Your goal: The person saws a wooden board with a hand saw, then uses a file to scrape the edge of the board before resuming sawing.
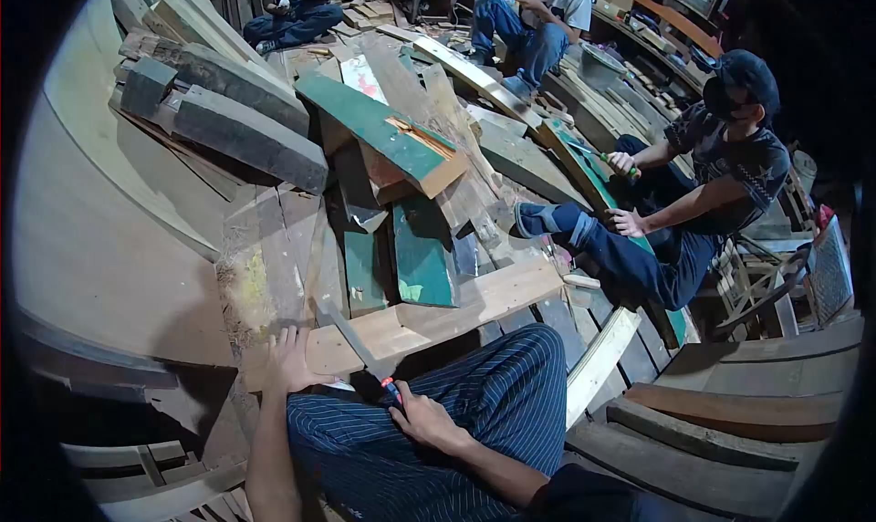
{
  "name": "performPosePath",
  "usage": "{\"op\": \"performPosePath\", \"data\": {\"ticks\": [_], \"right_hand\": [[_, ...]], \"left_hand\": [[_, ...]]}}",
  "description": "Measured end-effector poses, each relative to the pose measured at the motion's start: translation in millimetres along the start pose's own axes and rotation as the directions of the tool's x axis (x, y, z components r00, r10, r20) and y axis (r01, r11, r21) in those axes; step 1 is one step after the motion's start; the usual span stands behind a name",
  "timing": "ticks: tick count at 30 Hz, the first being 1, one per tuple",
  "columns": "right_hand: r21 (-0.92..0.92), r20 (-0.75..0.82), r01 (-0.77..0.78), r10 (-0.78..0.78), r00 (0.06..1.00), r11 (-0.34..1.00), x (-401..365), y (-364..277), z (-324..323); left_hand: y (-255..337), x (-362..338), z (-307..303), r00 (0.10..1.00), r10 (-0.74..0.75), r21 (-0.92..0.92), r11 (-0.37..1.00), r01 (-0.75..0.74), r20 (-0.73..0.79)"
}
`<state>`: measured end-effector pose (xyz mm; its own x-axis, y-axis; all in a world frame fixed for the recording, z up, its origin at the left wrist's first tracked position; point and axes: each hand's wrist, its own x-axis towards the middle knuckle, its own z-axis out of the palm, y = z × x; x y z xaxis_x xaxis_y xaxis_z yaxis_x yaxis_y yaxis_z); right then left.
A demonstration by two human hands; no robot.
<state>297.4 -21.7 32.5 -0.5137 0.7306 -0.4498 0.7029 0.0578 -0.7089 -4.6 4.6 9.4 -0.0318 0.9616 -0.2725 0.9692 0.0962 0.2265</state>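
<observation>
A long pale wooden board (pixel 511 294) lies across in front of my knees. My left hand (pixel 290 362) rests on its left end with the fingers spread. My right hand (pixel 424 417) is closed round the red and blue handle of a saw (pixel 351 338). The saw's long, narrow grey blade slants up and to the left across the board, its tip beyond the far edge. Whether the blade touches the wood cannot be told. My striped trousers (pixel 456 385) are just below the board.
Green-painted planks (pixel 365 125) and other timber are piled ahead. Dark beams (pixel 246 139) lie at the upper left. A co-worker (pixel 730 175) sits at the right, holding a green-handled tool on a green board. Two more people sit at the back. A pale plank (pixel 602 362) lies right of my knee.
</observation>
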Motion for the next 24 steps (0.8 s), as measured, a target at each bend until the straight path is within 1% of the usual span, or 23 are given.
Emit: {"op": "performPosePath", "data": {"ticks": [2, 3, 4, 6, 9, 10, 11, 14, 15, 18, 19, 20, 22, 23, 24], "right_hand": [[0.018, 0.021, -0.044, 0.044, 0.999, 0.999, -1.8, -7.7, -6.0], [0.017, 0.004, -0.02, 0.019, 1.0, 1.0, -1.5, -3.4, -2.9], [0.033, -0.048, 0.035, -0.034, 0.998, 0.999, -1.1, -0.3, 0.4], [0.053, -0.153, 0.147, -0.138, 0.979, 0.988, 0.2, 5.1, 5.6], [0.047, -0.295, 0.274, -0.248, 0.922, 0.961, 4.1, 11.5, 12.6], [0.029, -0.287, 0.237, -0.219, 0.933, 0.971, 4.7, 11.0, 13.1], [0.011, -0.279, 0.2, -0.189, 0.942, 0.98, 5.2, 10.3, 14.1], [0.0, -0.246, 0.118, -0.114, 0.963, 0.993, 5.2, -1.8, 9.3], [0.004, -0.234, 0.095, -0.092, 0.968, 0.995, 6.1, -6.4, 8.3], [-0.016, -0.25, 0.148, -0.147, 0.957, 0.989, 26.7, -1.2, 22.5], [-0.009, -0.27, 0.16, -0.157, 0.95, 0.987, 32.6, -6.2, 22.9], [0.048, -0.29, 0.229, -0.206, 0.935, 0.972, 43.5, -2.4, 28.9], [-0.009, -0.238, 0.14, -0.138, 0.961, 0.99, 42.5, -16.2, 22.8], [-0.045, -0.233, 0.127, -0.134, 0.963, 0.991, 35.6, -17.4, 23.4], [-0.079, -0.23, 0.114, -0.13, 0.965, 0.99, 25.5, -15.5, 26.7]], "left_hand": [[-6.5, 1.8, 9.7, 1.0, 0.012, -0.043, 0.999, -0.013, -0.027], [-6.7, 2.1, 10.5, 0.999, 0.013, -0.05, 0.999, -0.015, -0.033], [-7.9, 2.0, 10.5, 0.999, 0.016, -0.057, 0.998, -0.018, -0.038], [-5.5, 1.6, 8.1, 1.0, -0.004, -0.01, 1.0, 0.004, -0.008], [-2.6, 2.0, 4.5, 0.999, -0.03, 0.012, 0.999, 0.03, 0.033], [-0.5, 1.7, 1.4, 0.998, -0.039, 0.011, 0.999, 0.039, 0.046], [0.8, 2.0, -3.1, 0.992, -0.06, -0.02, 0.998, 0.063, 0.107], [-9.4, 4.2, 14.1, 0.998, -0.038, 0.007, 0.999, 0.038, 0.04], [-2.5, 2.7, 1.5, 0.998, -0.027, -0.015, 0.999, 0.028, 0.059], [-5.6, 2.8, 5.4, 1.0, -0.007, -0.017, 1.0, 0.008, 0.023], [-6.9, 2.1, 11.4, 0.999, 0.006, 0.003, 1.0, -0.006, -0.046], [-10.7, 4.7, 15.0, 0.999, 0.003, -0.007, 1.0, -0.004, -0.037], [-7.2, 1.9, 9.3, 1.0, -0.007, -0.029, 1.0, 0.007, -0.011], [-5.4, 0.6, 6.3, 0.999, -0.033, -0.046, 0.998, 0.034, 0.027], [-5.0, 0.0, 6.6, 0.999, -0.035, -0.053, 0.998, 0.037, 0.032]]}}
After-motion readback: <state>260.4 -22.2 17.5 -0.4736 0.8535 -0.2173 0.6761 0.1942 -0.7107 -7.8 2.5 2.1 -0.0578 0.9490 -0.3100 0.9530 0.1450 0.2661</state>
